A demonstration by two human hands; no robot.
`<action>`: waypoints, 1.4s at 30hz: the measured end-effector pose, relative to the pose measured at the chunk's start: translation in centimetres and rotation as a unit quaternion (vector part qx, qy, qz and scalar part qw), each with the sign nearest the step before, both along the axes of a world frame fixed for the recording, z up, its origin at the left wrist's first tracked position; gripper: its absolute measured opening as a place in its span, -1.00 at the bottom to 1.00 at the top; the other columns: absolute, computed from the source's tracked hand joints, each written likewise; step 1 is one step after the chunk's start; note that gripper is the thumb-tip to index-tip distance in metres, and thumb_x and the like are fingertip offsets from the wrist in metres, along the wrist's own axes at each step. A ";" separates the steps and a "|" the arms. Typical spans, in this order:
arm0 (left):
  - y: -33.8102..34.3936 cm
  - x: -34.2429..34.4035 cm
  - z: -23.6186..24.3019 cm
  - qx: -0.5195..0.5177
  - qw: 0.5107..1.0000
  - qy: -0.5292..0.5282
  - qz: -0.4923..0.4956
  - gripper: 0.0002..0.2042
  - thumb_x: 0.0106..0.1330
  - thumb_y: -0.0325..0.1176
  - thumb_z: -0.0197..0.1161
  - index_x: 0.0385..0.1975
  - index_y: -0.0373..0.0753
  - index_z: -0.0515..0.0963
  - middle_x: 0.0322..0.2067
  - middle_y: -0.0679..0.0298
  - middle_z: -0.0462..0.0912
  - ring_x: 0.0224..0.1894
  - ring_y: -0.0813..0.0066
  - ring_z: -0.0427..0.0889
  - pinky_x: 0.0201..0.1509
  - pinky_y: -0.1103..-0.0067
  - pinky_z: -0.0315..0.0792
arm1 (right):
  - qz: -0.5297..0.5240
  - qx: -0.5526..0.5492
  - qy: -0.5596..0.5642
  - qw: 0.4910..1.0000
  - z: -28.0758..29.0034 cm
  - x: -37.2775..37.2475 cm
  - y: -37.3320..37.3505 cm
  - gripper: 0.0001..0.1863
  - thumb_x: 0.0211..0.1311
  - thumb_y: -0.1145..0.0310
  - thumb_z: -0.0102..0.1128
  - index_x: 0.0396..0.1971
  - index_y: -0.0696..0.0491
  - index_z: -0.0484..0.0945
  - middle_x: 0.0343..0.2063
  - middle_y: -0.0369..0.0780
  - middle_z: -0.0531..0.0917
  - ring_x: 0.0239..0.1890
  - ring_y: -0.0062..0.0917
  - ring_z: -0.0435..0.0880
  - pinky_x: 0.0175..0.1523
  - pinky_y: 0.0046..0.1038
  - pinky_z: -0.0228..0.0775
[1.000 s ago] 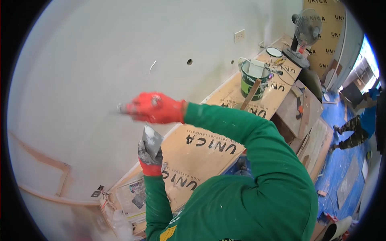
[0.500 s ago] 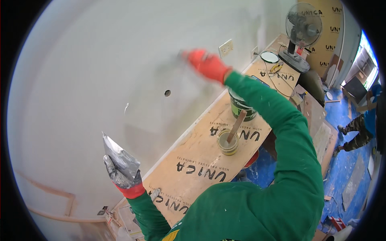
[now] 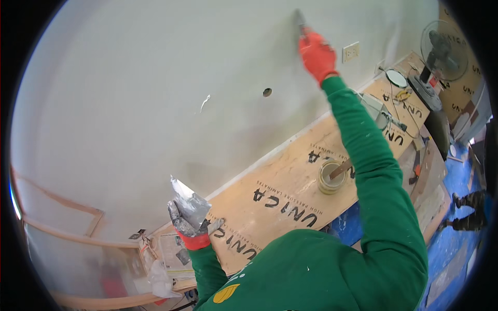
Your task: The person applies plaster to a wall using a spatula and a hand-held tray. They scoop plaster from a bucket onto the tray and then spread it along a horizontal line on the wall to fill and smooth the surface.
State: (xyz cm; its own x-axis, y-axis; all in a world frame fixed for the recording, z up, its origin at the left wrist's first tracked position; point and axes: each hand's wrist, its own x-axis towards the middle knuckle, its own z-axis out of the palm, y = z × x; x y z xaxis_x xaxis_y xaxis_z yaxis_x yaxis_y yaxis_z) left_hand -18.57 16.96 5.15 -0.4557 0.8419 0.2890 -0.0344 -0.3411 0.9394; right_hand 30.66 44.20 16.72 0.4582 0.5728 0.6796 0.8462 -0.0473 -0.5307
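My right hand (image 3: 317, 54), in a red work glove, is raised against the pale wall (image 3: 129, 93). It is closed round a putty knife (image 3: 300, 19), whose blade is at the wall and slightly blurred. Low on the left, my left hand (image 3: 182, 224), in a red glove with a grey, putty-smeared palm, grips a wide metal scraper blade (image 3: 192, 202) with its tip pointing up. Pale putty shows at that tip. Between the hands, the wall has a small round hole (image 3: 267, 92) and a white streak (image 3: 205, 102).
A board-covered bench (image 3: 280, 192) runs along the wall, carrying a jar (image 3: 326, 187) with a wooden stick in it. A wall socket (image 3: 350, 52) is right of my right hand. Further right are a fan (image 3: 443, 52) and a person's legs (image 3: 469, 210) on blue floor covering.
The view has swung left, so the wall features appear further right. My right hand and putty knife have gone higher up the wall. My left hand keeps hold of the scraper blade.
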 end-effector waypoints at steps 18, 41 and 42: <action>-4.2 -6.5 3.1 -0.005 0.948 -0.255 -0.193 -0.64 0.44 -0.19 0.12 0.14 -0.22 0.41 -0.01 0.21 0.58 -0.02 0.41 0.59 0.00 0.44 0.57 | 0.344 -0.051 -0.080 0.934 -2.3 -31.6 -14.0 -0.67 0.32 0.40 -0.07 0.06 -0.08 0.48 -0.12 -0.20 0.62 -0.24 -0.33 0.63 -0.17 -0.32 0.50; 3.7 19.2 -11.9 -0.153 0.683 -0.454 -0.552 -0.65 0.46 -0.06 -0.06 -0.23 -0.13 0.63 0.34 0.00 0.29 0.40 -0.09 0.19 0.41 -0.06 0.10 | 0.100 -0.065 0.422 0.899 -25.2 -1.0 -44.2 -0.66 0.47 0.37 -0.09 0.09 0.25 0.47 -0.18 -0.12 0.66 -0.22 -0.57 0.58 -0.08 -0.43 0.45; 4.8 20.5 -13.8 -0.164 0.687 -0.461 -0.537 -0.69 0.42 -0.09 0.01 -0.25 -0.14 0.63 0.33 -0.01 0.32 0.39 -0.11 0.21 0.38 -0.05 0.15 | 0.040 -0.074 0.386 0.919 -26.5 0.0 -41.1 -0.65 0.48 0.34 -0.08 0.06 0.27 0.47 -0.17 -0.11 0.66 -0.20 -0.53 0.58 -0.04 -0.41 0.44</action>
